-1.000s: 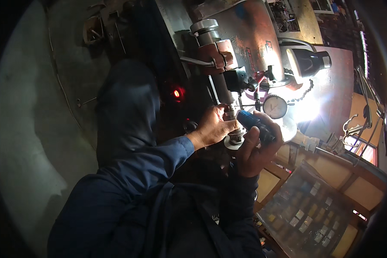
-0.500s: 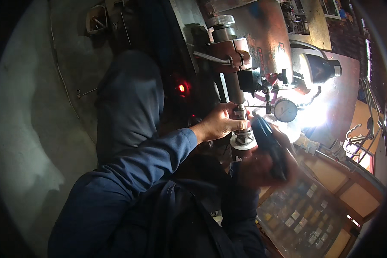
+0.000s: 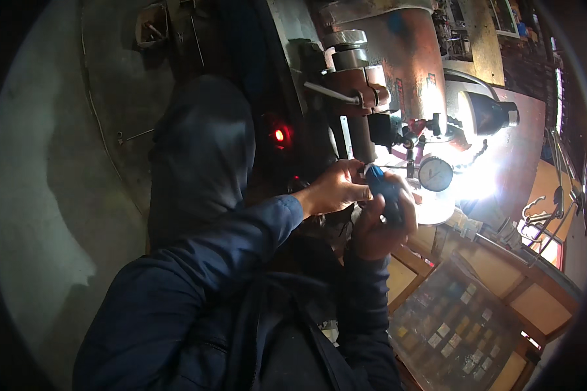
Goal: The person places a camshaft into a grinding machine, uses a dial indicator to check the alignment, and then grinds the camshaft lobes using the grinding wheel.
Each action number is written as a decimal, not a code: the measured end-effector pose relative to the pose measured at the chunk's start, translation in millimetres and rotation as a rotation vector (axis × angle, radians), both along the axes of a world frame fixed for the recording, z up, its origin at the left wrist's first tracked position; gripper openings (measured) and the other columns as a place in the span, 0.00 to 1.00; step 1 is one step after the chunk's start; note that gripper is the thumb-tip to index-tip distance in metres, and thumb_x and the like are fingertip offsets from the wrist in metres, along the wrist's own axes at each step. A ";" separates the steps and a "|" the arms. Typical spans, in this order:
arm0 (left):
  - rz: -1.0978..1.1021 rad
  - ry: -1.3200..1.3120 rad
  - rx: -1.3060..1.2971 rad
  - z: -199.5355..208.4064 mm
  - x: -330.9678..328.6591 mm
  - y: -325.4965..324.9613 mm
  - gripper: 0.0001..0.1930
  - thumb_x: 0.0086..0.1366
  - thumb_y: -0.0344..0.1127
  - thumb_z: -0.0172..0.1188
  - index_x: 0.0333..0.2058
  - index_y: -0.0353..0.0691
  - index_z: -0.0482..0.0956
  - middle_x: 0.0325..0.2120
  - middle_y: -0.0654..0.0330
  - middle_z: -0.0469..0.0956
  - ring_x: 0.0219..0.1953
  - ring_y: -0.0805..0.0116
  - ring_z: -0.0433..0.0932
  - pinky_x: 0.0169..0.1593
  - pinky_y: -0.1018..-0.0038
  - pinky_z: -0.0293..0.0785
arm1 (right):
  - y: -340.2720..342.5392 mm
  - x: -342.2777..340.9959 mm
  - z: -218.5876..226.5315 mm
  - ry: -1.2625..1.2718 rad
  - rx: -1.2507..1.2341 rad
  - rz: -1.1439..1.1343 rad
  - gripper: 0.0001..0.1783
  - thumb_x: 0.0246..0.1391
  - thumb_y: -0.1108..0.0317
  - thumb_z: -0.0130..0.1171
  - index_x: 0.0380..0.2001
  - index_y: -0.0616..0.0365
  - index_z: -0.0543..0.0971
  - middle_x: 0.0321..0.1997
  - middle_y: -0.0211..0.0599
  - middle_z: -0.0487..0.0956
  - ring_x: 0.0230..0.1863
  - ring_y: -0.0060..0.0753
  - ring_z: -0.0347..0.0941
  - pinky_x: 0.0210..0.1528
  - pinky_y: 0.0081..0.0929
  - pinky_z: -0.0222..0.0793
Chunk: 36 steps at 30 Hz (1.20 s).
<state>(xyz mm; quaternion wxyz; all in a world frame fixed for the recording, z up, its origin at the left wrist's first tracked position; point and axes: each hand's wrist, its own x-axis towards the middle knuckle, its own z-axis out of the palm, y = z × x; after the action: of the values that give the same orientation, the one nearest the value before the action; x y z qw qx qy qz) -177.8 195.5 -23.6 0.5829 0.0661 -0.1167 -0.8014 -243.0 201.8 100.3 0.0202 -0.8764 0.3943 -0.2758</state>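
Observation:
My right hand (image 3: 379, 228) is wrapped around a dark-blue handheld tool (image 3: 385, 189) whose exact kind I cannot make out. The tool's pale tip lies by the fingers of my left hand (image 3: 336, 189). Those fingers pinch a metal fitting at the lower end of an upright steel spindle (image 3: 357, 133); tool and hands now hide most of it. Just right of the tool is a round dial gauge (image 3: 436, 173), mounted on a jointed holder (image 3: 411, 133). Above the spindle sits a reddish clamp (image 3: 353, 85) with a lever, topped by a knurled knob (image 3: 344, 40).
A black lamp (image 3: 492, 115) shines brightly beside the gauge. Behind stands a worn reddish machine body (image 3: 398, 58). At lower right lies a clear-covered case (image 3: 450, 326) of small labelled parts. A red light (image 3: 280, 135) glows near my knee. An open box (image 3: 151, 26) stands on the floor.
My right hand has brought the blue tool left and up, against the fitting at my left fingers. The left hand keeps its pinch. The whole view has shifted slightly.

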 end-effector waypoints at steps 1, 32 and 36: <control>0.029 0.037 -0.041 1.2 2.5 -2.6 0.17 0.61 0.26 0.66 0.48 0.34 0.75 0.37 0.62 0.80 0.39 0.73 0.80 0.49 0.71 0.79 | -2.3 1.0 -7.6 0.014 -0.034 -0.064 0.21 0.67 0.61 0.51 0.54 0.59 0.58 0.46 0.60 0.76 0.44 0.49 0.77 0.45 0.43 0.77; -0.005 -0.016 0.027 30.4 17.2 -4.0 0.13 0.58 0.25 0.68 0.41 0.35 0.78 0.38 0.62 0.80 0.42 0.74 0.79 0.51 0.73 0.76 | 15.0 25.0 28.6 -0.296 -0.091 0.047 0.19 0.66 0.62 0.50 0.53 0.59 0.59 0.45 0.57 0.75 0.41 0.50 0.79 0.42 0.38 0.79; -0.043 -0.017 0.084 20.5 13.6 5.6 0.13 0.60 0.27 0.67 0.44 0.36 0.77 0.40 0.61 0.81 0.43 0.72 0.79 0.51 0.73 0.76 | 6.9 1.4 25.7 0.276 0.015 -0.187 0.20 0.66 0.60 0.51 0.51 0.60 0.59 0.44 0.59 0.76 0.39 0.46 0.80 0.42 0.40 0.79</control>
<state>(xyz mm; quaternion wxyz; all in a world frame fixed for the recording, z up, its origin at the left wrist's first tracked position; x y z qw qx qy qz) -164.2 201.1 -3.1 0.5611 0.0946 -0.0894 -0.8174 -241.6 208.7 126.0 -0.0535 -0.8652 0.4753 -0.1507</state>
